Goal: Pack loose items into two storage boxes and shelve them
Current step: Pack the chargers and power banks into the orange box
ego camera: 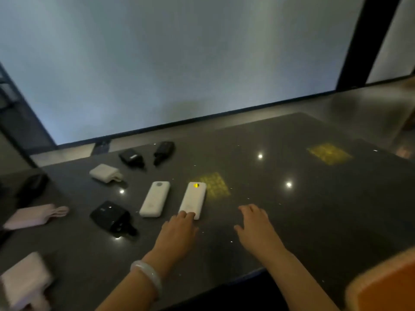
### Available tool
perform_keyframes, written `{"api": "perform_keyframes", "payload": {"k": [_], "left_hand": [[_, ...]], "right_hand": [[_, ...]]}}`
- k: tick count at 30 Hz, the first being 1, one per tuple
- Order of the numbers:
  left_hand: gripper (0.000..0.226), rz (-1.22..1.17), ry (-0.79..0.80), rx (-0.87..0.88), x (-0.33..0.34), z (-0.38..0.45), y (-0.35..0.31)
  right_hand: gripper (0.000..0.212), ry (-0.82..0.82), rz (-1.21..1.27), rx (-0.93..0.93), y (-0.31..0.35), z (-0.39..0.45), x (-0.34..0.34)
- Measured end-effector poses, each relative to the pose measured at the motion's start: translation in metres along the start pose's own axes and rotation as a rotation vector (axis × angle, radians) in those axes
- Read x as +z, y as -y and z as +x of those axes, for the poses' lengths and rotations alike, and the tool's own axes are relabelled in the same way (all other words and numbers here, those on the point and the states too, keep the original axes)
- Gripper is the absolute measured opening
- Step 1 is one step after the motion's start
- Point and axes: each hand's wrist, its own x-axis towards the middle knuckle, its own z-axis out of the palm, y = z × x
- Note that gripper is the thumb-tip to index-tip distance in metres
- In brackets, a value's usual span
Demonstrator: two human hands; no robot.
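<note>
Two white power banks lie side by side on the dark table point(292, 221): one point(155, 199) on the left, one point(193, 198) on the right with a yellow spot near its far end. My left hand point(178, 232) rests flat, its fingertips touching the near end of the right power bank. My right hand point(256, 225) lies flat on the bare table to the right, fingers spread, holding nothing. Loose items lie to the left: a black pouch with a strap point(111, 217), a white charger point(104, 173), two black adapters point(131, 157) point(164, 151). No storage box is in view.
A pink bundle point(33, 216) and a white bundle point(24, 281) lie at the table's left edge. An orange object point(386, 286) sits at the lower right corner. A dark object point(29, 187) stands at the far left. A pale wall rises behind the table.
</note>
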Motion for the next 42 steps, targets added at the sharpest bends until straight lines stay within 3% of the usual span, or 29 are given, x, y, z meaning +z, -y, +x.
{"api": "perform_keyframes", "payload": {"k": [7,16,23,28,35,42], "left_hand": [[0.049,-0.029,-0.016,-0.187,-0.008,0.006,0.080],[0.062,-0.072,-0.026,-0.218,-0.011,0.089,0.129],[0.100,-0.209,0.081,-0.382,0.002,0.144,0.157],[0.104,-0.312,0.115,-0.411,0.013,0.168,0.165],[0.115,-0.295,0.070,-0.434,0.025,0.156,0.160],[0.105,-0.287,0.112,-0.394,0.020,0.149,0.155]], "right_hand": [[0.059,0.196,-0.009,0.013,0.050,0.056,0.042],[0.063,0.270,0.097,0.217,0.077,0.124,0.070],[0.101,0.269,0.098,0.521,0.095,0.174,0.113],[0.118,0.231,0.023,0.624,0.098,0.189,0.136],[0.123,0.132,-0.032,0.622,0.105,0.178,0.145],[0.094,0.121,-0.022,0.646,0.115,0.163,0.136]]}}
